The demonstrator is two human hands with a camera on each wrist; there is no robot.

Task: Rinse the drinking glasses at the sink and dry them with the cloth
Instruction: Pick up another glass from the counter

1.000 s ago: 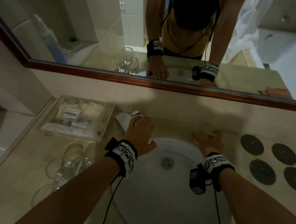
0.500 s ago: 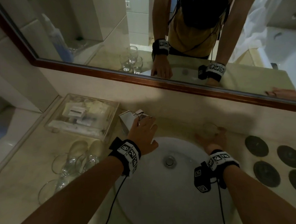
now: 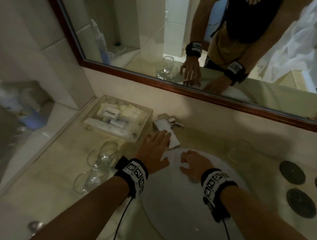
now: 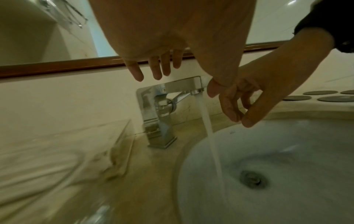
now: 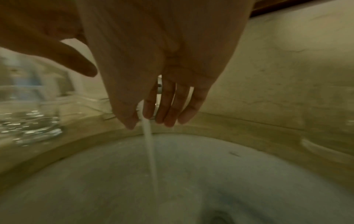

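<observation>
A person leans over a white sink (image 3: 179,221) set in a beige tabletop (image 3: 46,184) below a mirror (image 3: 147,27). A chrome tap (image 3: 167,132) stands at the back of the sink, and water (image 4: 207,125) runs from its spout into the basin.

The left hand (image 3: 154,148) hovers over the tap, fingers straight and spread, holding nothing. The right hand (image 3: 194,163) is over the sink just right of the stream, fingers loosely bent, thumb near the fingertips, holding nothing.

One glass (image 3: 239,150) stands on the tabletop right of the tap, at the sink's back rim. Three more glasses (image 3: 98,163) cluster left of the sink. A clear tray (image 3: 116,117) of toiletries sits left of the tap. Dark round coasters (image 3: 292,172) lie right of the sink.
</observation>
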